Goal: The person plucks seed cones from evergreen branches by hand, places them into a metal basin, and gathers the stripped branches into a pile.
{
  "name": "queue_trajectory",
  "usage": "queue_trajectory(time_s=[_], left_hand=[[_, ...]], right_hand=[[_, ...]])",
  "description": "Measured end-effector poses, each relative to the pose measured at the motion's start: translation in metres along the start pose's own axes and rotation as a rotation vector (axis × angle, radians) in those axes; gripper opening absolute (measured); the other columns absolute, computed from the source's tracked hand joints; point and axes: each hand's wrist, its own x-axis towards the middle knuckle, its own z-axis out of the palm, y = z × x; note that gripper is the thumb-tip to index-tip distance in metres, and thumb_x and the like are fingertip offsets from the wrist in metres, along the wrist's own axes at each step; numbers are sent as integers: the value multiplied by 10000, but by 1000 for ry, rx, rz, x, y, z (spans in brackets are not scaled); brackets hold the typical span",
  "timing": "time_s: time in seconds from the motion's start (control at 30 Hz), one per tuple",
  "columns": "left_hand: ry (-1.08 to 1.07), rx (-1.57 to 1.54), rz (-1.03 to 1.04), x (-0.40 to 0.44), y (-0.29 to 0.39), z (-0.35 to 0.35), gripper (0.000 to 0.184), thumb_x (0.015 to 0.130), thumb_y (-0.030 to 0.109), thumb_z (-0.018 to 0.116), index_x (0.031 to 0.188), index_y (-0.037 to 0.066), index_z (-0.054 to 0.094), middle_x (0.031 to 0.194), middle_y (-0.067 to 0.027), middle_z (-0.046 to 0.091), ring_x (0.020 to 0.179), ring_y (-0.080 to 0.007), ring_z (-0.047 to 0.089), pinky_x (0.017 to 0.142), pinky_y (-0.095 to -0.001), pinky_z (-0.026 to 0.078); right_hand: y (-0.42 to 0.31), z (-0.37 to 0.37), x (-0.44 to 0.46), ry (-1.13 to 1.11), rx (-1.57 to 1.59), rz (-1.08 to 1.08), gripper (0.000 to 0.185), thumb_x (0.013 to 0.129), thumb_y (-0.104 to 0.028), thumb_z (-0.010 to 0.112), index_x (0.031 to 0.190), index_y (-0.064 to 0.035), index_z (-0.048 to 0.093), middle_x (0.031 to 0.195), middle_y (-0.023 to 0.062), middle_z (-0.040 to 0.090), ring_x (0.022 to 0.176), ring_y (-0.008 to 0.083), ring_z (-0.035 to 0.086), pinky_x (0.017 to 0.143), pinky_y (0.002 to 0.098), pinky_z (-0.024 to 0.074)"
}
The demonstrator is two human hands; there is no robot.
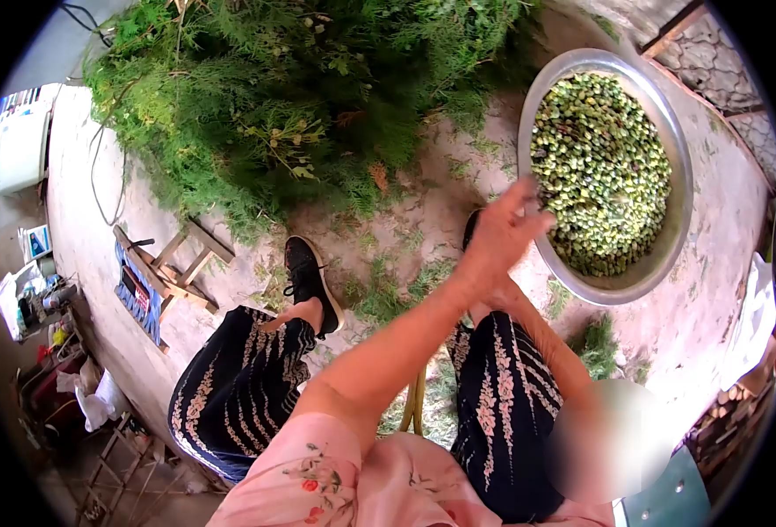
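Observation:
My left hand (504, 230) reaches across to the near left rim of a wide metal basin (535, 255). Its fingers are a little blurred, spread apart, with nothing visible between them. Many small green cones or pods (603, 167) fill much of the basin. Beneath my left wrist is my right hand (504, 297), mostly covered, so its fingers and anything in them are hidden. A big heap of green conifer branches (274, 105) lies on the ground ahead of me.
A small wooden folding stool (177, 272) with a blue woven seat lies at left. Loose green sprigs (375, 299) litter the floor between my shoes (309, 281). White bags (100, 400) and clutter line the left edge; wire mesh (713, 61) stands at upper right.

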Motion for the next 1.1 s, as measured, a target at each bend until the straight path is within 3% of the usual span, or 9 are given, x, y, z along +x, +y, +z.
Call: queue_trajectory(time_s=[0.03, 0.1, 0.3, 0.47, 0.57, 0.7, 0.87, 0.93, 1.1], left_hand=[[85, 214, 23, 17, -21, -19, 600, 772, 172, 613, 1268, -16, 332, 1262, -167, 417, 1160, -226, 412, 961, -298, 333], [253, 1048, 172, 42, -39, -66, 541, 723, 155, 606, 1201, -9, 413, 1192, -174, 461, 1047, -322, 465, 895, -363, 388], [21, 1469, 154, 122, -53, -134, 354, 697, 104, 560, 1034, 15, 498, 1241, -142, 371, 1114, -309, 381, 896, -423, 365], [-9, 1473, 48, 132, -106, -164, 346, 674, 36, 535, 1019, 10, 518, 1195, -154, 406, 1097, -321, 396, 892, -421, 369], [-251, 1740, 108, 113, -160, -179, 357, 665, 8, 531, 1022, 1, 517, 1145, -165, 441, 1076, -327, 419, 882, -413, 373], [-103, 1471, 201, 65, -112, -150, 371, 654, -30, 520, 1023, 1, 511, 1117, -169, 453, 1055, -331, 431, 860, -403, 380], [52, 1491, 433, 135, -80, -139, 467, 655, -35, 516, 1115, 5, 443, 1219, -161, 376, 1082, -316, 401, 877, -406, 372], [-15, 1603, 175, 158, -70, -134, 537, 699, 44, 566, 1194, 18, 359, 1269, -141, 346, 1114, -341, 371, 868, -423, 380], [-155, 1667, 115, 159, -140, -154, 522, 679, 10, 546, 1178, -2, 394, 1282, -143, 334, 1153, -334, 346, 928, -429, 340]], right_hand=[[1, -8, 10, -156, -338, -43, 354, 796, -176, 555, 1111, -19, 517, 985, 153, 564, 876, 258, 557, 773, 341, 434], [10, -5, 19, -102, -394, -22, 302, 752, -141, 557, 1015, 8, 549, 849, 161, 570, 801, 303, 558, 726, 340, 434], [14, -8, 22, -66, -446, -111, 325, 715, -99, 566, 1020, 9, 536, 850, 169, 543, 764, 333, 543, 670, 361, 445], [10, -7, 22, -30, -252, 91, 291, 766, -72, 531, 1046, 6, 546, 863, 129, 589, 683, 184, 573, 625, 299, 471], [-10, -8, 29, -14, -93, 310, 289, 718, -82, 562, 993, 7, 561, 892, 189, 591, 829, 309, 578, 733, 329, 453], [3, -6, 27, 14, -115, 207, 282, 765, -72, 547, 1034, 10, 555, 855, 113, 604, 653, 158, 571, 595, 262, 467], [-8, -8, 25, 25, -26, 315, 269, 770, -62, 550, 1028, 12, 558, 835, 106, 607, 565, 142, 558, 515, 260, 462], [-8, -8, 24, 45, 90, 357, 258, 773, -52, 557, 1021, 16, 562, 862, 103, 610, 515, 114, 535, 448, 247, 440], [-3, -9, 23, 55, 48, 346, 268, 764, -59, 564, 1023, 12, 561, 906, 132, 614, 627, 159, 579, 574, 264, 474]])
